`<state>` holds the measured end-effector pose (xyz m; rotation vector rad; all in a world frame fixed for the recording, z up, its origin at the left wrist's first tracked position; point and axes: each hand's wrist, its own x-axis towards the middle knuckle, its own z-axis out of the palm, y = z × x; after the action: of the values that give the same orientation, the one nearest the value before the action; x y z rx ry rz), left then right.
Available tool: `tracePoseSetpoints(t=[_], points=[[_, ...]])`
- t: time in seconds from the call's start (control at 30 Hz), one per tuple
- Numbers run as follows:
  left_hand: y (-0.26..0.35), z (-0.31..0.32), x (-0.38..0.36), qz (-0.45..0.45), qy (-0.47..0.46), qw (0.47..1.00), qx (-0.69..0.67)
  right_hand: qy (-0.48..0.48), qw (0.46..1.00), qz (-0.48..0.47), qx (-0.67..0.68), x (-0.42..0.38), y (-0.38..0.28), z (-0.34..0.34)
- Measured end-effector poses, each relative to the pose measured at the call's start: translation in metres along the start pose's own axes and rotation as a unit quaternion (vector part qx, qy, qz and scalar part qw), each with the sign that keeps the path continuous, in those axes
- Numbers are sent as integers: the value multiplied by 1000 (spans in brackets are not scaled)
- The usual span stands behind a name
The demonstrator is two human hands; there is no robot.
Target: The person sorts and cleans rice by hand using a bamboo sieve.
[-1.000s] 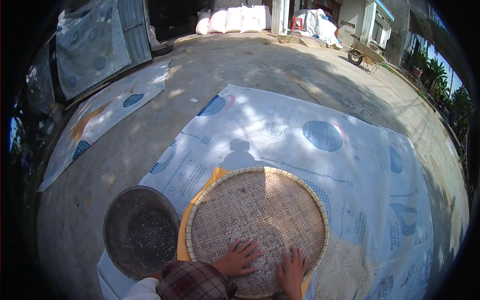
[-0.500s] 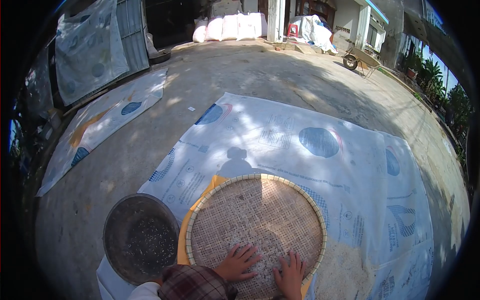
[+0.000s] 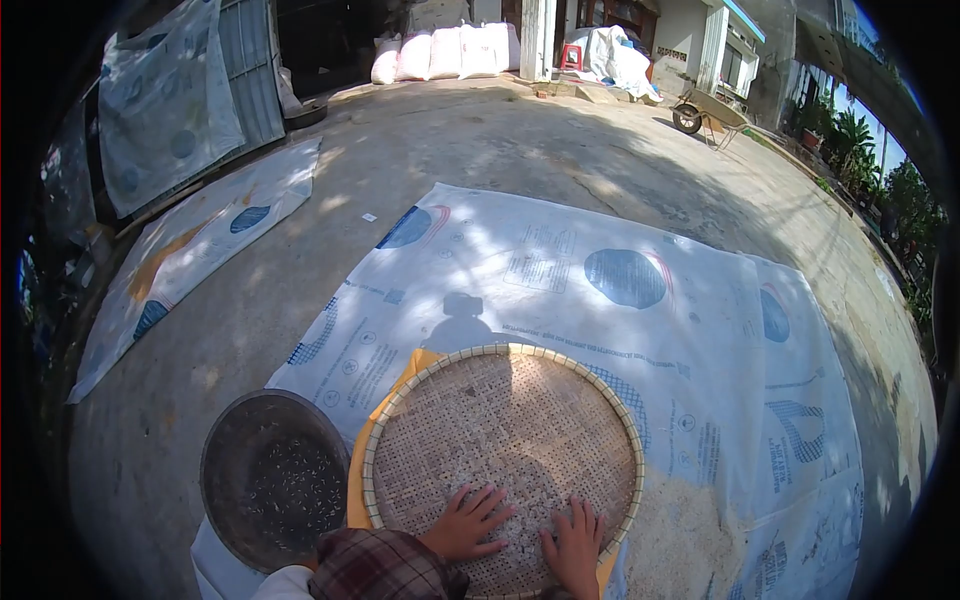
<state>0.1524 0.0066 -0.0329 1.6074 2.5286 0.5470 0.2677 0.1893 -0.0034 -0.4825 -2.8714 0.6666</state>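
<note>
A round woven tray (image 3: 490, 400) with a pale rim lies on a yellow sheet (image 3: 357, 490) over a large white printed tarp (image 3: 500, 240). Small pale grains (image 3: 530, 490) are scattered over its lower middle. My left hand (image 3: 468, 524) rests on the grains with its fingers spread. To its right, my right hand (image 3: 575, 545) lies flat on the tray, fingers pointing away from me. Neither hand holds anything visible. A dark round basin (image 3: 275, 480) with a few pale bits inside stands left of the tray.
More grain (image 3: 680, 540) is spread on the tarp right of the tray. A second tarp (image 3: 200, 245) lies at the left. Farther off are white sacks (image 3: 447, 54), a red stool (image 3: 571, 57) and a wheelbarrow (image 3: 708, 112) on the concrete.
The whole view has shifted slightly, so most things appear a little farther left. Both hands remain on the tray, with the right-hand fingers slightly closer together.
</note>
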Motion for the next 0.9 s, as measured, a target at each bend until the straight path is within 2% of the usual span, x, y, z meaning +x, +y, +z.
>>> tracePoseSetpoints(t=[0.9], points=[[0,-2,1,6,3,1000,-7,-4,1000,0,-5,2,-5,-4]])
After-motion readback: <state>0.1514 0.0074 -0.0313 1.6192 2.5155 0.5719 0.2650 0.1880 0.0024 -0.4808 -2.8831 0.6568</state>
